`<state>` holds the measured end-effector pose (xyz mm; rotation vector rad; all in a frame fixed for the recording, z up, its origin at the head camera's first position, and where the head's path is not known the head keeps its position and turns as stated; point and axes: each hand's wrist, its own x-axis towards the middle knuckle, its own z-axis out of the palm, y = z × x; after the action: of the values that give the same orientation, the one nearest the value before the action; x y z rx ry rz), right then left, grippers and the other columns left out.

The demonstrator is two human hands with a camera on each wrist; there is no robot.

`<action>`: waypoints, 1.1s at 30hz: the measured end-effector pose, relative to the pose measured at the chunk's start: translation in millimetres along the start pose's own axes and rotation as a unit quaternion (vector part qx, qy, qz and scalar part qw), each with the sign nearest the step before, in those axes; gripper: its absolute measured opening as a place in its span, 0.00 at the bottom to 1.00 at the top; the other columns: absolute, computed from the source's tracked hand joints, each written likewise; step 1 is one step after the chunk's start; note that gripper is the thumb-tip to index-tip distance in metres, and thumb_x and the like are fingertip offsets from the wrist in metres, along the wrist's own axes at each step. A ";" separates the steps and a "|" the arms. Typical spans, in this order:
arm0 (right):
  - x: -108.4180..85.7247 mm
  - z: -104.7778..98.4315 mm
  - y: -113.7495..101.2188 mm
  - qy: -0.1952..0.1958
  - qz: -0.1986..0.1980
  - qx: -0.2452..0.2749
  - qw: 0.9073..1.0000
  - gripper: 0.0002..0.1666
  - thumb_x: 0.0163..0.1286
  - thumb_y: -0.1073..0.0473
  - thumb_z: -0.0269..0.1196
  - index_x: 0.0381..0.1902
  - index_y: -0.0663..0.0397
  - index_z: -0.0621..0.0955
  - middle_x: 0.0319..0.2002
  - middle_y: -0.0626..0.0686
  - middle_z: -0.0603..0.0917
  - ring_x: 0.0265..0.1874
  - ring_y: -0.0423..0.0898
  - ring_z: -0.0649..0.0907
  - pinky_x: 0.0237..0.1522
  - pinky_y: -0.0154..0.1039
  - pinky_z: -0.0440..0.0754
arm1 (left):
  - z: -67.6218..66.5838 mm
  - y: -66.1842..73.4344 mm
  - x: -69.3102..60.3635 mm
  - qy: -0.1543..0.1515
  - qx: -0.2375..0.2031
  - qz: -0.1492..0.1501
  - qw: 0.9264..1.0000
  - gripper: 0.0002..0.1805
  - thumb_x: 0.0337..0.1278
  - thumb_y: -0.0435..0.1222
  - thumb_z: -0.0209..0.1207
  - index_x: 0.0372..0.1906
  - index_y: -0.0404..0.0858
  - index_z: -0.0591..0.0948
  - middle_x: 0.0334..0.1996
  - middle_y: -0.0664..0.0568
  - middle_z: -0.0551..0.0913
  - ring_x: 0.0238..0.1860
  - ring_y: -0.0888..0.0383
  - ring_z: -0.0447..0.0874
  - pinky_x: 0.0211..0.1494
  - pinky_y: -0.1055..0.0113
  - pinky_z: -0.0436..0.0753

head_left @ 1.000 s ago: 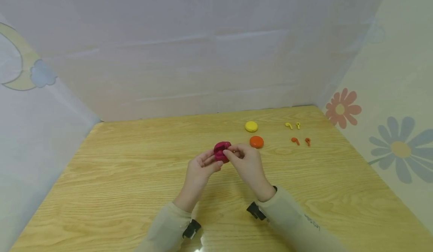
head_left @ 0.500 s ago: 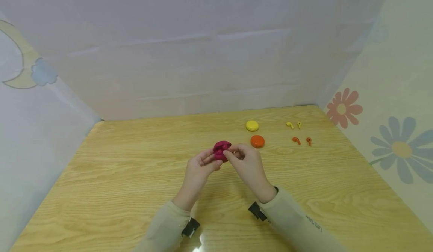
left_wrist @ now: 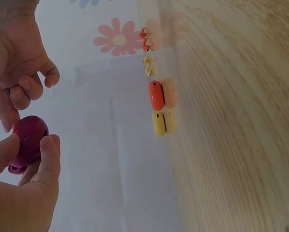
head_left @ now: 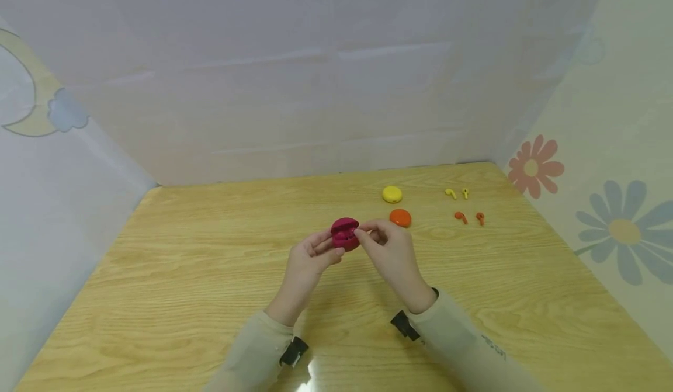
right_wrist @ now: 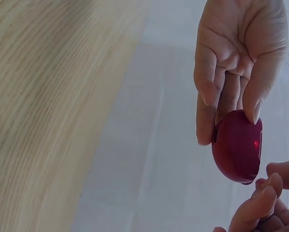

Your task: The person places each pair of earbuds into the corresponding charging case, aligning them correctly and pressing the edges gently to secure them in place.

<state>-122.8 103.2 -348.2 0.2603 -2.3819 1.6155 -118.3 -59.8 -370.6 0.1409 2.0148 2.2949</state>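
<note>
In the head view my left hand (head_left: 307,263) holds a magenta earbud case (head_left: 344,241) above the table, its lid raised and its inside facing me. Thumb and fingers grip the case at its edges, as the left wrist view also shows on its glossy outer shell (left_wrist: 31,140). My right hand (head_left: 390,255) is at the right side of the case, its fingertips at or very near the rim. The right wrist view shows these fingers loosely bent beside the case (right_wrist: 236,147), with no object visible between them. Dark shapes inside the case are too small to make out.
A yellow round case (head_left: 391,194) and an orange round case (head_left: 400,218) lie closed on the wooden table (head_left: 210,252). Further right are two yellow earbuds (head_left: 450,193) and two orange earbuds (head_left: 461,217). Cloth-like walls (head_left: 336,111) stand behind and beside the table.
My right hand has drawn back slightly to the right, from over the inside of the magenta case to its rim. More of the inside shows now. The left hand keeps its grip.
</note>
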 end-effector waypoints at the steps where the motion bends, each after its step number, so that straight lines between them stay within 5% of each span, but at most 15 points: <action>1: 0.4 -0.6 0.3 0.003 -0.003 0.000 1.000 0.06 0.64 0.67 0.66 0.37 0.67 0.84 0.21 0.52 0.78 0.20 0.45 0.72 0.22 0.31 0.69 | -0.1 0.4 0.1 0.000 0.000 -0.001 1.000 0.23 0.62 0.25 0.59 0.60 0.22 0.72 0.55 0.33 0.79 0.53 0.49 0.82 0.48 0.68 0.82; 15: 4.4 -9.3 5.6 0.006 -0.012 0.014 1.000 0.09 0.68 0.65 0.63 0.42 0.67 0.84 0.31 0.56 0.83 0.28 0.46 0.77 0.28 0.31 0.74 | -1.9 2.4 -1.4 -0.013 0.009 -0.005 1.000 0.22 0.61 0.26 0.60 0.60 0.23 0.73 0.54 0.35 0.80 0.50 0.52 0.83 0.49 0.66 0.82; 22: 11.8 -13.0 11.4 -0.042 -0.025 0.013 0.999 0.12 0.71 0.62 0.60 0.42 0.68 0.84 0.36 0.58 0.85 0.35 0.49 0.80 0.36 0.38 0.77 | -3.4 2.8 -2.3 -0.027 0.006 0.000 1.000 0.22 0.61 0.25 0.59 0.60 0.23 0.73 0.53 0.35 0.80 0.50 0.53 0.83 0.49 0.67 0.82; 29: 22.4 -16.8 10.8 -0.123 0.075 0.040 0.989 0.21 0.75 0.51 0.56 0.43 0.65 0.85 0.44 0.58 0.86 0.47 0.51 0.79 0.53 0.52 0.75 | -4.3 2.7 -1.8 -0.034 0.007 -0.008 0.999 0.22 0.60 0.24 0.59 0.59 0.22 0.73 0.53 0.34 0.81 0.48 0.56 0.83 0.49 0.67 0.81; 33: 25.4 -19.5 9.8 -0.151 0.100 0.048 0.982 0.23 0.74 0.49 0.56 0.43 0.66 0.84 0.47 0.58 0.85 0.52 0.53 0.78 0.57 0.56 0.71 | -5.4 2.4 -1.6 -0.040 0.014 -0.012 0.999 0.22 0.60 0.25 0.59 0.59 0.22 0.73 0.53 0.35 0.80 0.49 0.55 0.83 0.50 0.66 0.81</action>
<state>-147.7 124.8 -342.2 0.3132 -2.6282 1.9068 -117.4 -65.7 -368.9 0.2058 1.9981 2.2104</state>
